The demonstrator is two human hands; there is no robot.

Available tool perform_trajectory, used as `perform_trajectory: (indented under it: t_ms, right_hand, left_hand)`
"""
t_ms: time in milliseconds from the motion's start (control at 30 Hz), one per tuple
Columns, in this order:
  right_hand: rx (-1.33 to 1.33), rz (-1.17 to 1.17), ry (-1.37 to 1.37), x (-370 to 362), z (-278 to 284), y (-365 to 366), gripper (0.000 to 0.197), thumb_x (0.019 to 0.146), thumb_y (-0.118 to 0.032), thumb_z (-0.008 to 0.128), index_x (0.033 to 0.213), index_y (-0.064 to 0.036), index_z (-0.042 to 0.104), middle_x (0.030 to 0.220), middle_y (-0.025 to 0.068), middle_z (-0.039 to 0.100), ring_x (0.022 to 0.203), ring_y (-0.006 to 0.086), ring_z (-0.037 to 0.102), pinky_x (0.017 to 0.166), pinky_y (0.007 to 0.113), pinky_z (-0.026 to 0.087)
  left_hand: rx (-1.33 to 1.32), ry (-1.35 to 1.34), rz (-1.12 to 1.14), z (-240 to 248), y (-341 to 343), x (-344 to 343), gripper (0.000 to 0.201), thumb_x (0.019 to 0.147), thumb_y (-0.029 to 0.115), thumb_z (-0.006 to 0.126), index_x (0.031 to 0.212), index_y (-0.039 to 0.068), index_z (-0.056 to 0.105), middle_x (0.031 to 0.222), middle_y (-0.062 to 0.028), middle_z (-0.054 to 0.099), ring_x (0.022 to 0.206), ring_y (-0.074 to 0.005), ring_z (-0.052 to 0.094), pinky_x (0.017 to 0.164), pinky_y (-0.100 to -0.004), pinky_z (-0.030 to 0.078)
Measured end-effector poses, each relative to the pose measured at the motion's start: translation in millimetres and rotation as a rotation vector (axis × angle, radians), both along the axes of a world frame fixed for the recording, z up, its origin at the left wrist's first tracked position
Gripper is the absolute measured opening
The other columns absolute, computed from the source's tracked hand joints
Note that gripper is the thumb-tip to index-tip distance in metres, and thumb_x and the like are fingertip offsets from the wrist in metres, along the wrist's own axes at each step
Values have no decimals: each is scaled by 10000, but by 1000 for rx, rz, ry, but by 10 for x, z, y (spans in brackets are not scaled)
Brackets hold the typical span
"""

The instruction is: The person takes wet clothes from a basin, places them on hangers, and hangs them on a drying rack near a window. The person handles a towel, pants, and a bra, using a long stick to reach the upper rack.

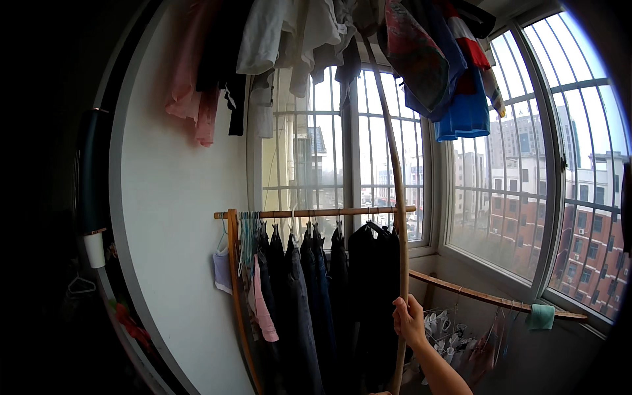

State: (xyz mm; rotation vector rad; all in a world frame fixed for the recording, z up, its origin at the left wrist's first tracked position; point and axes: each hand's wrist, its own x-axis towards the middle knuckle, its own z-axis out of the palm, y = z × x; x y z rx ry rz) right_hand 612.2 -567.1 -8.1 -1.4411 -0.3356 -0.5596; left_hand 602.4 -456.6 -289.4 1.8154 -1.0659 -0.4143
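A long, slightly bent wooden pole rises from the lower edge up to the clothes hanging overhead. My right hand is closed around its lower part, with the forearm coming in from the lower right. Only a sliver of my left hand shows at the bottom edge beside the pole, its fingers out of sight. At the pole's upper end hang grey and white garments, a patterned cloth and a blue, red and white garment. Whether the tip touches a hanger cannot be made out.
Behind the pole stands a wooden clothes rack with dark trousers and a black top. A lower wooden bar carries a green cloth. Barred windows line the far and right sides; pink clothes hang upper left.
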Motion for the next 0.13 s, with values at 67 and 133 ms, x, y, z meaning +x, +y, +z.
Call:
perform_trajectory:
  t_ms: [67,133]
  right_hand:
    - [1,36,57,-89,-216,-50,300,942,-363,466,836,-83,447,527,-27,378,356,41,349,316,201,291]
    - [19,110,109,-152,-506,-116,307,917,-373,514,801,-101,431,522,-54,371,385,25,364,331,170,279]
  left_hand:
    - [68,109,-4,-138,54,-214,305,831,164,603,1102,30,563,922,-127,653,849,-198,613,750,-333,492]
    - [89,237,55,-170,132,-459,294,838,166,591,1104,43,568,934,-133,653,863,-213,611,760,-333,489]
